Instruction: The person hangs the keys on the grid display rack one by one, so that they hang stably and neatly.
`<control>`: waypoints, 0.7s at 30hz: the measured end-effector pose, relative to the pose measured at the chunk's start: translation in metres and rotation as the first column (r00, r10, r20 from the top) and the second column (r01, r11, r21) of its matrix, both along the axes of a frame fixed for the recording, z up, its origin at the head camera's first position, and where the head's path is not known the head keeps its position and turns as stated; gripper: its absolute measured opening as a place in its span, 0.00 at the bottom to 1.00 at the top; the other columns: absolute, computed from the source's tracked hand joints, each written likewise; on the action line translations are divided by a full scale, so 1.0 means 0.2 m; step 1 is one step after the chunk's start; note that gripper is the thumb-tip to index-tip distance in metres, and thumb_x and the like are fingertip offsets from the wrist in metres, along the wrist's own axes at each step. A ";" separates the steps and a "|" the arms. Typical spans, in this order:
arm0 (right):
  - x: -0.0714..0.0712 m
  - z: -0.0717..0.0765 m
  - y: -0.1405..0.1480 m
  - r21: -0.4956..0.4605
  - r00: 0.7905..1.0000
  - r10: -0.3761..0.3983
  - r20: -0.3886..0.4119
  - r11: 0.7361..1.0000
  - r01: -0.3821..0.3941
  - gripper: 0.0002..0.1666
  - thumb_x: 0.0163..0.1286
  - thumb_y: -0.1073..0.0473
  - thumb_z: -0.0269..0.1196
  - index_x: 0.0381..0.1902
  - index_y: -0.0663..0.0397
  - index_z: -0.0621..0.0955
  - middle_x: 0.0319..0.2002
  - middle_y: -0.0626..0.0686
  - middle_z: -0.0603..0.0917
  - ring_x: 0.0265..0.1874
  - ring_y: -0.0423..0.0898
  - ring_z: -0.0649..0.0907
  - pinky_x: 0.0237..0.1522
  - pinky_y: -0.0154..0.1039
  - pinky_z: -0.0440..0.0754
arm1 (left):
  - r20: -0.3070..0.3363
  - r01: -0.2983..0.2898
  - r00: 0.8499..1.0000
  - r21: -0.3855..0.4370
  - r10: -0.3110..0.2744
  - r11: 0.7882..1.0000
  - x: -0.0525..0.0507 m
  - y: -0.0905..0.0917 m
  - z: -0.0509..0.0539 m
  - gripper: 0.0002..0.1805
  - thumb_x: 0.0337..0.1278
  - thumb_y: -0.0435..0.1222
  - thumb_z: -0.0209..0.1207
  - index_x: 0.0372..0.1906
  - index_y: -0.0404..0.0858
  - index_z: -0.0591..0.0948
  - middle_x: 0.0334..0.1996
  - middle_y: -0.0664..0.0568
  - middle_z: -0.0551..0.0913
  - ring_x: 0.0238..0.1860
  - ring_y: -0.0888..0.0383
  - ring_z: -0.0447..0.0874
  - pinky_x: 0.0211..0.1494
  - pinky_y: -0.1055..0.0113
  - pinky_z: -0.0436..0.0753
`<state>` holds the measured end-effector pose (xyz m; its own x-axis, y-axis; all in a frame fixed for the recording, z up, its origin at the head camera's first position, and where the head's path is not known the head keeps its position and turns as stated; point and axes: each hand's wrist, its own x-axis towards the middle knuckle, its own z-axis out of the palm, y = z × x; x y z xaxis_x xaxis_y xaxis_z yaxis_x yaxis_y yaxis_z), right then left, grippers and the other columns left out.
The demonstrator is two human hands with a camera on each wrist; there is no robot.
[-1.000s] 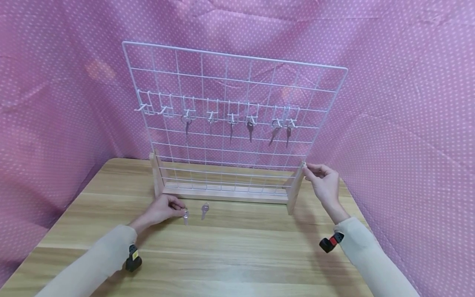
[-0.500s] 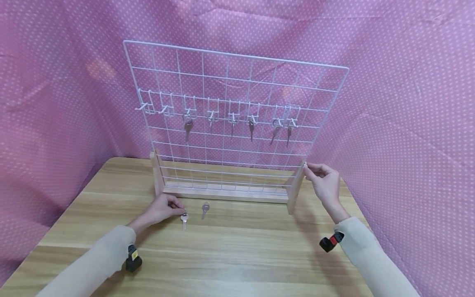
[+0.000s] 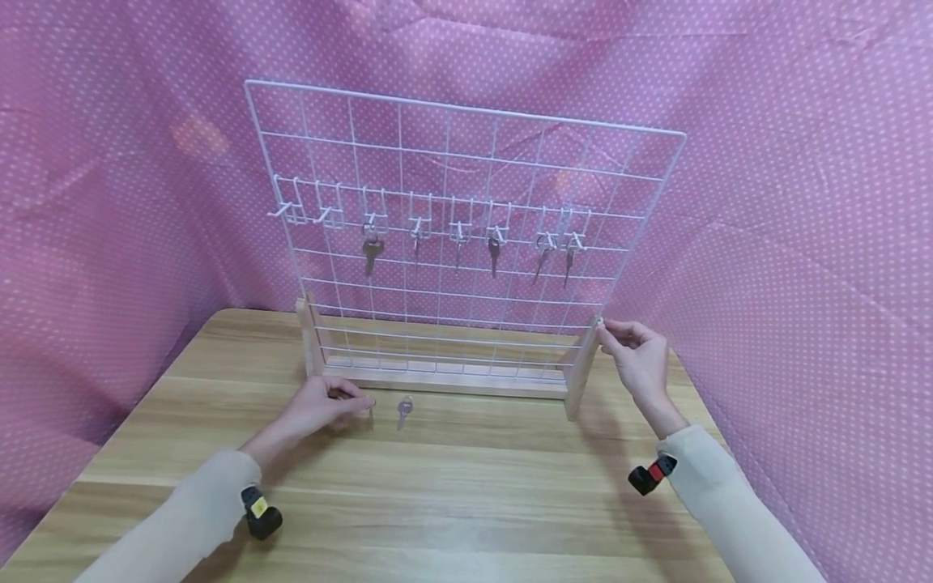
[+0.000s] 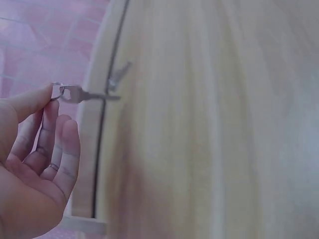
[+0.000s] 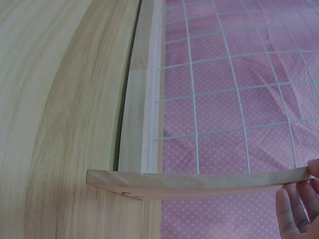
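Observation:
My left hand [image 3: 321,406] pinches a small metal key [image 4: 77,94] by its ring between thumb and forefinger. The key hangs just above the tabletop, in front of the rack's wooden base. A second key [image 3: 404,411] lies on the table a little to its right. In the head view my right hand [image 3: 636,356] grips the upper end of the right wooden upright [image 3: 579,368] with thumb and fingertips. That same upright [image 5: 199,180] crosses the right wrist view. A white wire grid [image 3: 466,170] stands in the wooden stand.
White hooks [image 3: 459,231] line the grid in a row. Keys hang from several of them, such as the key [image 3: 372,255] third from left; the two leftmost hooks carry none. Pink dotted cloth [image 3: 802,243] encloses the wooden table [image 3: 474,502].
My left hand has shifted slightly toward the grid and right, lifting its key nearer the base. The hanging key third from left has swung round. My right hand stays put.

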<state>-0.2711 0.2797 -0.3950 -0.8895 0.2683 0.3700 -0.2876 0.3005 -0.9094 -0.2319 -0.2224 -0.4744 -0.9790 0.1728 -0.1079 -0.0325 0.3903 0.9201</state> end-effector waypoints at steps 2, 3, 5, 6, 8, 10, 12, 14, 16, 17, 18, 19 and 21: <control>0.00 0.00 0.00 0.000 1.000 0.002 0.000 1.000 -0.002 0.15 0.69 0.67 0.71 0.49 0.76 0.85 0.29 0.27 0.86 0.28 0.29 0.87 0.36 0.28 0.91 | -0.022 -0.019 1.000 0.012 0.019 1.000 0.01 0.00 0.04 0.17 0.63 0.41 0.73 0.46 0.31 0.87 0.33 0.53 0.88 0.31 0.58 0.84 0.36 0.64 0.91; 0.00 -0.01 0.00 -0.004 1.000 0.003 -0.003 1.000 -0.003 0.15 0.69 0.67 0.71 0.48 0.76 0.85 0.29 0.28 0.87 0.27 0.29 0.87 0.35 0.27 0.91 | -0.026 -0.028 0.999 0.024 0.028 0.999 0.02 0.00 0.07 0.17 0.63 0.41 0.73 0.46 0.31 0.87 0.33 0.54 0.88 0.31 0.59 0.84 0.38 0.64 0.92; 0.00 -0.01 0.00 -0.009 1.000 0.006 -0.009 1.000 -0.006 0.15 0.69 0.67 0.71 0.48 0.76 0.85 0.29 0.28 0.87 0.27 0.29 0.87 0.35 0.27 0.91 | -0.036 -0.039 0.999 0.044 0.040 0.998 0.02 0.00 0.12 0.18 0.64 0.41 0.72 0.48 0.30 0.86 0.34 0.55 0.89 0.32 0.60 0.85 0.40 0.63 0.93; 0.00 -0.01 0.00 -0.011 1.000 0.008 -0.011 1.000 -0.008 0.16 0.69 0.67 0.71 0.48 0.77 0.85 0.29 0.27 0.87 0.27 0.29 0.87 0.35 0.26 0.90 | -0.049 -0.040 0.998 0.049 0.042 0.998 0.03 0.00 0.15 0.19 0.65 0.41 0.72 0.48 0.29 0.86 0.35 0.56 0.89 0.32 0.61 0.85 0.40 0.64 0.93; 0.00 -0.01 0.00 -0.016 1.000 0.010 -0.015 1.000 -0.010 0.16 0.69 0.67 0.72 0.48 0.77 0.85 0.29 0.27 0.87 0.27 0.28 0.87 0.35 0.25 0.90 | -0.074 -0.043 0.996 0.050 0.047 0.998 0.03 0.00 0.22 0.20 0.65 0.42 0.72 0.49 0.28 0.85 0.35 0.57 0.89 0.32 0.63 0.85 0.41 0.65 0.93; 0.00 0.00 0.00 -0.019 1.000 0.010 -0.011 1.000 -0.010 0.16 0.69 0.66 0.72 0.48 0.77 0.85 0.29 0.27 0.87 0.27 0.28 0.87 0.34 0.26 0.90 | -0.101 -0.056 0.993 0.040 0.060 0.998 0.03 0.00 0.29 0.21 0.65 0.44 0.72 0.50 0.29 0.86 0.34 0.59 0.89 0.32 0.63 0.85 0.40 0.67 0.93; 0.00 0.00 0.01 -0.016 1.000 0.007 -0.005 1.000 -0.007 0.17 0.69 0.66 0.72 0.48 0.77 0.85 0.30 0.27 0.87 0.27 0.28 0.87 0.35 0.26 0.90 | -0.134 -0.068 0.988 0.042 0.073 0.997 0.03 0.00 0.36 0.21 0.66 0.45 0.71 0.50 0.30 0.86 0.33 0.62 0.88 0.32 0.64 0.86 0.40 0.68 0.92; 0.00 0.00 0.01 -0.016 1.000 0.004 -0.001 1.000 -0.004 0.17 0.69 0.66 0.72 0.48 0.76 0.85 0.30 0.27 0.87 0.27 0.28 0.87 0.35 0.27 0.91 | -0.156 -0.080 0.984 0.063 0.089 0.995 0.03 0.00 0.43 0.20 0.67 0.45 0.70 0.49 0.31 0.86 0.31 0.65 0.88 0.32 0.64 0.86 0.41 0.69 0.92; 0.00 0.00 0.01 -0.012 1.000 0.001 0.002 1.000 -0.001 0.17 0.69 0.66 0.72 0.48 0.76 0.85 0.30 0.26 0.87 0.27 0.28 0.87 0.35 0.27 0.91 | -0.184 -0.092 0.977 0.091 0.108 0.992 0.03 -0.01 0.50 0.17 0.68 0.45 0.70 0.48 0.34 0.86 0.30 0.67 0.87 0.31 0.65 0.86 0.40 0.70 0.91; 0.00 0.00 0.01 -0.011 1.000 0.001 0.003 1.000 -0.001 0.17 0.69 0.66 0.72 0.48 0.76 0.85 0.30 0.26 0.87 0.27 0.28 0.87 0.35 0.27 0.91 | -0.199 -0.097 0.973 0.109 0.117 0.989 0.03 -0.01 0.53 0.16 0.69 0.44 0.69 0.47 0.35 0.86 0.30 0.68 0.87 0.31 0.66 0.86 0.40 0.71 0.91; 0.00 0.00 0.01 -0.010 1.000 0.000 0.004 1.000 0.000 0.17 0.69 0.66 0.72 0.48 0.76 0.85 0.29 0.26 0.87 0.27 0.28 0.87 0.35 0.27 0.91 | -0.217 -0.100 0.968 0.124 0.125 0.987 0.03 -0.01 0.56 0.15 0.69 0.44 0.69 0.47 0.36 0.86 0.30 0.68 0.87 0.31 0.66 0.86 0.39 0.71 0.91; -0.01 0.00 0.01 -0.008 1.000 -0.002 0.004 1.000 0.002 0.16 0.69 0.66 0.72 0.48 0.76 0.85 0.29 0.26 0.87 0.27 0.28 0.87 0.35 0.28 0.91 | -0.236 -0.105 0.962 0.135 0.135 0.985 0.03 -0.01 0.59 0.13 0.69 0.43 0.69 0.45 0.37 0.86 0.30 0.66 0.88 0.30 0.65 0.86 0.39 0.71 0.91; -0.01 0.00 0.01 -0.007 1.000 -0.004 0.002 1.000 0.004 0.16 0.69 0.66 0.72 0.48 0.76 0.85 0.29 0.26 0.87 0.27 0.28 0.87 0.35 0.28 0.91 | -0.272 -0.112 0.951 0.153 0.151 0.982 0.03 -0.02 0.65 0.11 0.69 0.43 0.69 0.44 0.39 0.86 0.31 0.66 0.88 0.29 0.65 0.86 0.38 0.72 0.90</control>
<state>-0.2729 0.2810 -0.3959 -0.8893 0.2741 0.3660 -0.2845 0.2951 -0.9121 -0.2256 -0.2257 -0.3447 -0.9812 0.0346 0.1900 0.1922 0.2724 0.9428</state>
